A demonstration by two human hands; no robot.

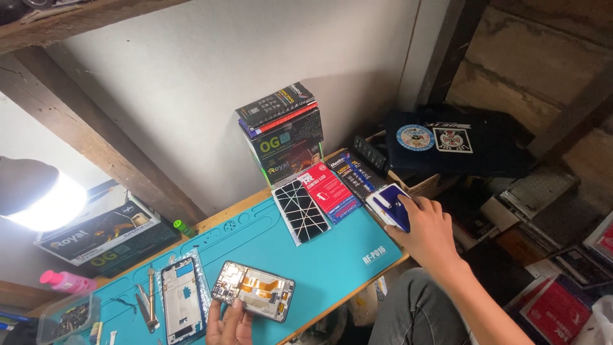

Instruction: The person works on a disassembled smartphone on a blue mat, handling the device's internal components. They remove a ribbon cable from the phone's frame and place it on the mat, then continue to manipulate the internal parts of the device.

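My right hand [429, 231] pinched a blue-and-white packet [389, 206] at frame centre-right; my left hand [230, 322] gripped the opened phone [253, 290] loosely by its bottom edge, so I judged it might slip.

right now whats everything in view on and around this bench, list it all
work mat: 1, teal, covering the bench top
opened phone: 1, dark frame with copper insides, near edge of mat
phone frame: 1, black and white, left of the opened phone
metal tools: a few, silver, left part of mat
flat packets: about 3, black-white, red, dark, back of mat
stacked boxes: several, mostly black, against the wall
blue and white box: 1, right end of mat
lamp: 1, lit, far left
pink bottle: 1, left edge
left hand: holds the opened phone
right hand: grips the blue and white box
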